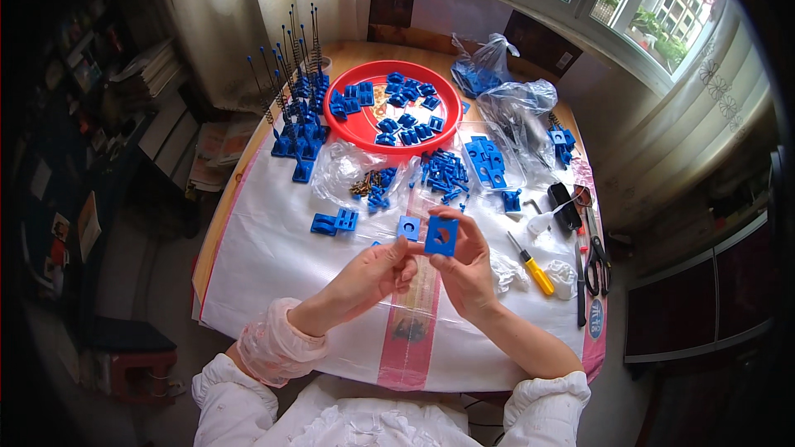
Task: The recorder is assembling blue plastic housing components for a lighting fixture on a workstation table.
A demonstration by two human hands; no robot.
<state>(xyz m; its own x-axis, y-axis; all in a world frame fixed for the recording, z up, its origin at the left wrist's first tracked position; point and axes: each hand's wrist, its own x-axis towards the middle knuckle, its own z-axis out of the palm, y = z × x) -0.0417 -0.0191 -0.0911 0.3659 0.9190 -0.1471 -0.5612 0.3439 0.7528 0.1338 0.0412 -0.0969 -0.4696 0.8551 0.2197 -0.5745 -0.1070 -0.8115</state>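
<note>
My right hand (470, 273) grips a flat blue square plate (433, 243) with a round notched hole, thumb below and fingers along its top and side. Close to the plate's left edge, my left hand (377, 277) has its thumb and index finger pressed together, the other fingers curled. Whether something small sits in that pinch I cannot make out. Just beyond the hands lies another blue square plate (407, 228) with a hole. To its left are blue ridged blocks (334, 222) on the white covering.
A red round tray (334, 120) holds several blue blocks. Left of it stand blue bases with black springy rods (296, 128). Blue pegs (443, 174) and brass screws (364, 186) lie mid-table. On the right are a yellow-handled screwdriver (537, 271), scissors (596, 269) and plastic bags (517, 116).
</note>
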